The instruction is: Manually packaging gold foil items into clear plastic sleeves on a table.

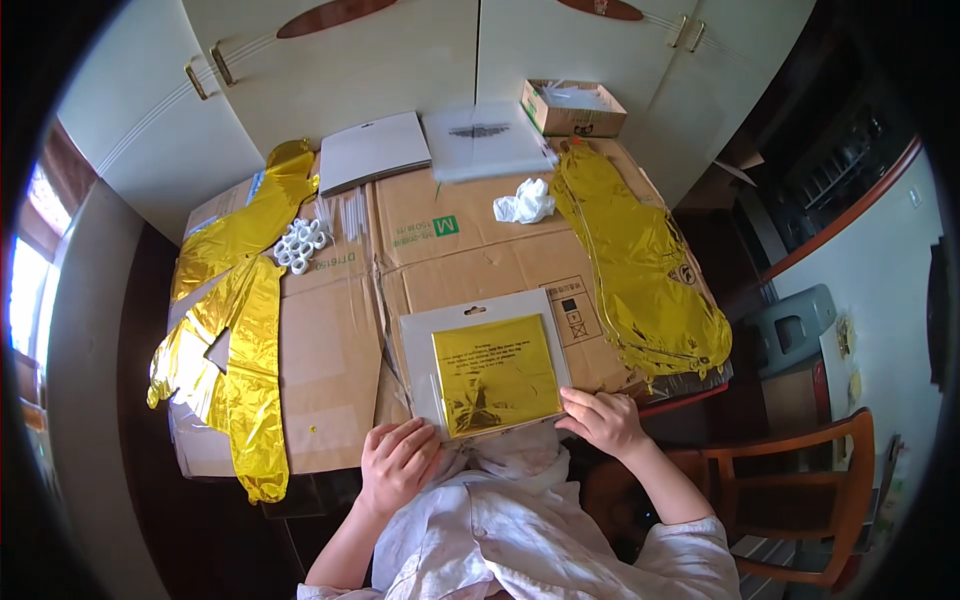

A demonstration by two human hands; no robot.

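your left hand [400,462] sits at the near left corner of the packet [487,365], fingers bunched; its thumb is hidden, so i cannot tell whether it pinches or merely rests. your right hand [604,420] pinches the near right edge between thumb and fingers. holding both sides probably keeps the packet square. it lies right before you, hang hole away from you, a gold sheet [520,385] showing inside.

beneath it, the flattened cardboard [330,400] likely gives you a smooth surface. gold foil shapes spread along the left [255,370] and right [640,260], apparently leaving your middle free. farther off, white rings [300,245] lie beside clear straws [353,217], perhaps grouped for easy reach, with crumpled white tissue [524,202] to the right. at the back, a white stack [375,155], a clear bag [485,145] and an open box [570,122] stand near the cabinets [350,60].
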